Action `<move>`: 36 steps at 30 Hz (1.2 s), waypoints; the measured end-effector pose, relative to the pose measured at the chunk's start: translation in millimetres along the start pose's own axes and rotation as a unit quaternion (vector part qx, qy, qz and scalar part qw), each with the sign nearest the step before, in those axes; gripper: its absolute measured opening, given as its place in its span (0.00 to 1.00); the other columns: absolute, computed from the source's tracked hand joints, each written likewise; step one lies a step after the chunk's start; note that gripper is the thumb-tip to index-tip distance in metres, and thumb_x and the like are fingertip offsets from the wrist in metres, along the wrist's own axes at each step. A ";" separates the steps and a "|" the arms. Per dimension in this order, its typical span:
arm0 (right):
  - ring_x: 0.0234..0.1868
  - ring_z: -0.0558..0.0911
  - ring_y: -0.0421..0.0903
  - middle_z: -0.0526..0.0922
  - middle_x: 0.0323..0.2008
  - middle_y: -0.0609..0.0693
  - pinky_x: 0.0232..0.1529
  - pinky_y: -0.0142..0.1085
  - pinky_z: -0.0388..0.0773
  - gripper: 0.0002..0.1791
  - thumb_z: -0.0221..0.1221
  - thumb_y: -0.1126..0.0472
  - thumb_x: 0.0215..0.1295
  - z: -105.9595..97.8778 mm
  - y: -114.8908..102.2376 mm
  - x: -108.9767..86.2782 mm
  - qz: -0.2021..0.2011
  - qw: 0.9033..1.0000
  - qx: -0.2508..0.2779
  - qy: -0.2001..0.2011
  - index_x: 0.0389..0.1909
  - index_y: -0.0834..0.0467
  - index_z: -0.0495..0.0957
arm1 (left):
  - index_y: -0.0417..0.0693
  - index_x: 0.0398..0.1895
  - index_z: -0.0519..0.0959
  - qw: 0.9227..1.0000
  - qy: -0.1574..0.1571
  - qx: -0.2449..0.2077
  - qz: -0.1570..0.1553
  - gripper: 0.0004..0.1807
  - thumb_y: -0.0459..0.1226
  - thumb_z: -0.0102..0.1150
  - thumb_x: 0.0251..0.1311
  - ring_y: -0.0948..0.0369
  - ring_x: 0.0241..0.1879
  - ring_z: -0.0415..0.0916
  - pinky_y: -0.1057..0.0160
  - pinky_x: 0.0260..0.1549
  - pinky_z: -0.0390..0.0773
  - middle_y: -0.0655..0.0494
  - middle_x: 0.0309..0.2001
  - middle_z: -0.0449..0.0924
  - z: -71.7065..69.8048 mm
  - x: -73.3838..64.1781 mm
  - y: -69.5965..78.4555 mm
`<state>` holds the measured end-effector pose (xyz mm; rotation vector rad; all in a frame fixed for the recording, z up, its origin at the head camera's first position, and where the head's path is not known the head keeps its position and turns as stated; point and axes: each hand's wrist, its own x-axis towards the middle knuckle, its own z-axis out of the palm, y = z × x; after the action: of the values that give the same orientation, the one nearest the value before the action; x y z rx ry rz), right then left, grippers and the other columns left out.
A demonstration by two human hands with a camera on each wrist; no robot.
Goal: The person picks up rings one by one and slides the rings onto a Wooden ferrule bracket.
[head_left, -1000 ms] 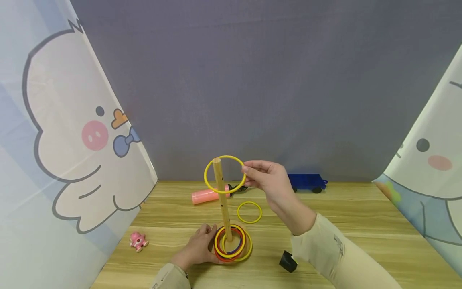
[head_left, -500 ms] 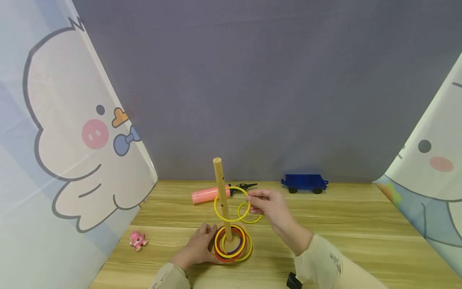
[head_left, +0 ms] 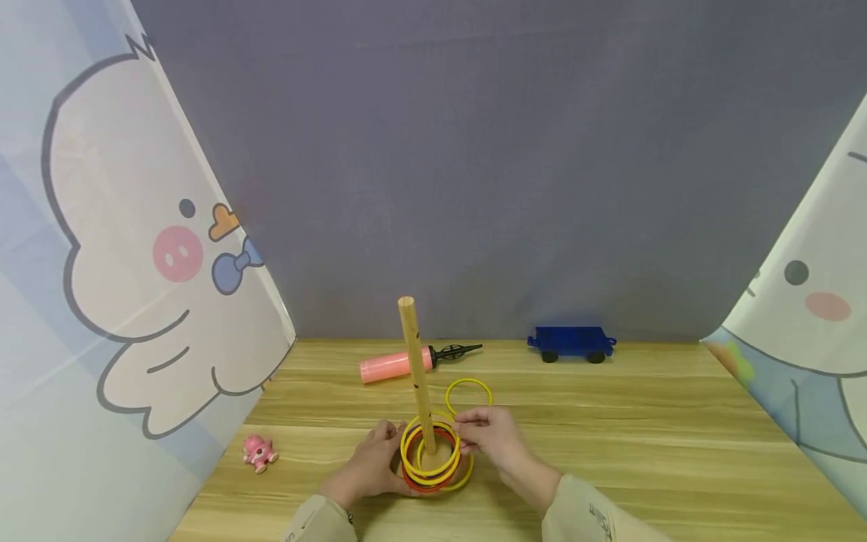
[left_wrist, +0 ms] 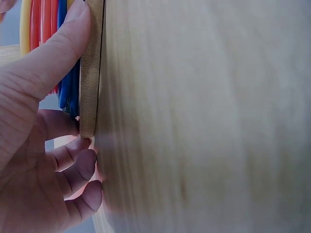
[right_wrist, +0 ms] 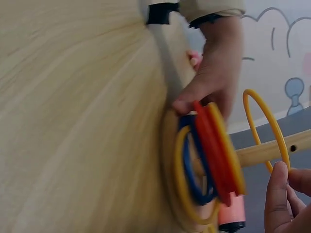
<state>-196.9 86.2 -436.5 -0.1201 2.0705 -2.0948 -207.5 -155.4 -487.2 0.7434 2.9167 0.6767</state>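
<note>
A wooden peg [head_left: 415, 346] stands upright on a round wooden base [left_wrist: 92, 92], with several red, blue and yellow rings [right_wrist: 214, 150] stacked around its foot. One yellow ring among them leans low over the base. At the base's left side, my left hand [head_left: 369, 463] grips the edge, thumb on top by the blue rings. My right hand [head_left: 497, 440] pinches another yellow ring [right_wrist: 276, 127] between thumb and fingers. That ring encircles the peg and hangs tilted just above the stack, apart from it in the right wrist view.
Another yellow ring [head_left: 489, 391] lies on the wooden table [head_left: 664, 452] behind the right hand. Farther back are a pink hand pump [head_left: 393, 366] with a black nozzle and a blue toy wagon [head_left: 572, 341]. A small pink toy figure [head_left: 259, 452] lies at left.
My right hand has lowered the yellow ring down the peg, from its top to just above the stack. The left hand has stayed at the base.
</note>
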 end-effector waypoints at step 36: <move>0.11 0.74 0.42 0.75 0.11 0.49 0.19 0.33 0.70 0.16 0.69 0.58 0.56 -49.3 45.5 74.3 0.026 0.923 -0.351 0.153 0.28 0.63 0.72 | 0.32 0.71 0.61 1.000 -0.017 0.009 -0.015 0.64 0.58 0.79 0.32 0.56 0.47 0.63 0.53 0.46 0.68 0.54 0.47 0.60 0.5 1.5 -0.3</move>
<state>-275.5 120.0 -488.6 0.1735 2.8829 -1.3043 -209.0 -154.7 -487.7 0.7047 2.9004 0.6286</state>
